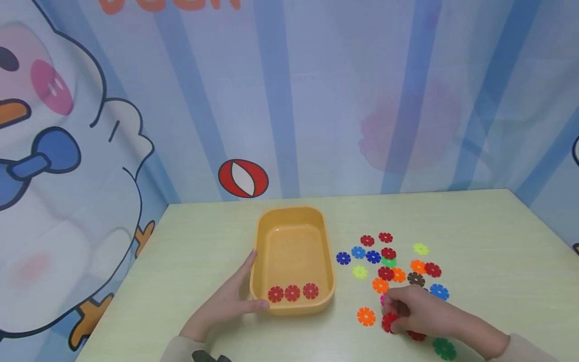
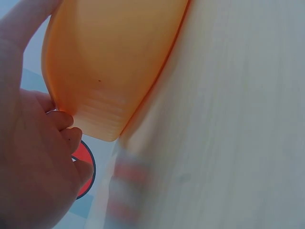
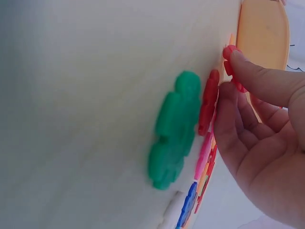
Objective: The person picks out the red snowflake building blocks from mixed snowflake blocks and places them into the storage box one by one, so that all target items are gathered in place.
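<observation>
My left hand (image 1: 226,297) holds the yellow plastic tray (image 1: 332,261) by its near left corner, thumb along the front rim and fingers at the left side. In the left wrist view, several fingertips (image 2: 71,136) curl by the tray's edge. Three red snowflake discs (image 1: 292,293) lie in a row inside the tray's near end. Right of the tray, my right hand (image 1: 422,309) pinches a red snowflake disc (image 1: 389,323) between thumb and fingers, shown edge-on in the right wrist view. Another red disc (image 1: 416,336) is partly hidden beneath that hand.
Loose snowflake discs in several colours spread across the table's right half, among them an orange disc (image 1: 366,317), a green disc (image 1: 445,349), a brown disc (image 1: 415,279) and a dark blue disc (image 1: 343,258). A printed cloth backdrop (image 1: 325,100) rises behind the table.
</observation>
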A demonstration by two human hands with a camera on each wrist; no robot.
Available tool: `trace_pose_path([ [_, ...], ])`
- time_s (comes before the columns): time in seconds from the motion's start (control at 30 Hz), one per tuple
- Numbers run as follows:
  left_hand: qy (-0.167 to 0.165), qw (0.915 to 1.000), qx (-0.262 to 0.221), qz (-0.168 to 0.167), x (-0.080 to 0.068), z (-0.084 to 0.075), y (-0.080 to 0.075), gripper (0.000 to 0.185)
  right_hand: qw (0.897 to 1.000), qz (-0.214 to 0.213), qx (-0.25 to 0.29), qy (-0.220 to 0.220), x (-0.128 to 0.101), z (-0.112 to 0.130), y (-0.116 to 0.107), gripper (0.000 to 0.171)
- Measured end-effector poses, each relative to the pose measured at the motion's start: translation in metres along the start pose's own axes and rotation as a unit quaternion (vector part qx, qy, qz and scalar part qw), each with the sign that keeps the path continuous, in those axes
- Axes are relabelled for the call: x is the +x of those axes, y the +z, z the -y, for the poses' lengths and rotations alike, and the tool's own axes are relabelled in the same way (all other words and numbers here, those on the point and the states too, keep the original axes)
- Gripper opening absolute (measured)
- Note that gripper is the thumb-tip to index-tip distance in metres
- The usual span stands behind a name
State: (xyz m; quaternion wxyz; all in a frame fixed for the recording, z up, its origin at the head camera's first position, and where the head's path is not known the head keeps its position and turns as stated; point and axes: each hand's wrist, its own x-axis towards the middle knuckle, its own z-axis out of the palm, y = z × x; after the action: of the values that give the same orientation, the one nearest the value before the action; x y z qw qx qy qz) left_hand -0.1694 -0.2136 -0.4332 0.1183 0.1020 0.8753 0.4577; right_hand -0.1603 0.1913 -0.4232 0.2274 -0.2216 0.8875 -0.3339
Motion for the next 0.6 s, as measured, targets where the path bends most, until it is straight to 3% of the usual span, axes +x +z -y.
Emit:
trace_pose_path([
  [0.27, 0.003, 1.0000, -0.001, 0.000, 0.000, 0.000, 0.000, 0.112, 0.998, 0.010, 0.000, -0.055, 0.002, 0.002, -0.010, 0.020],
  [0.6, 0.007, 1.0000, 0.001, 0.000, 0.000, 0.000, 0.000, 0.112, 0.997, -0.001, -0.006, -0.083, 0.012, 0.034, -0.034, 0.018],
])
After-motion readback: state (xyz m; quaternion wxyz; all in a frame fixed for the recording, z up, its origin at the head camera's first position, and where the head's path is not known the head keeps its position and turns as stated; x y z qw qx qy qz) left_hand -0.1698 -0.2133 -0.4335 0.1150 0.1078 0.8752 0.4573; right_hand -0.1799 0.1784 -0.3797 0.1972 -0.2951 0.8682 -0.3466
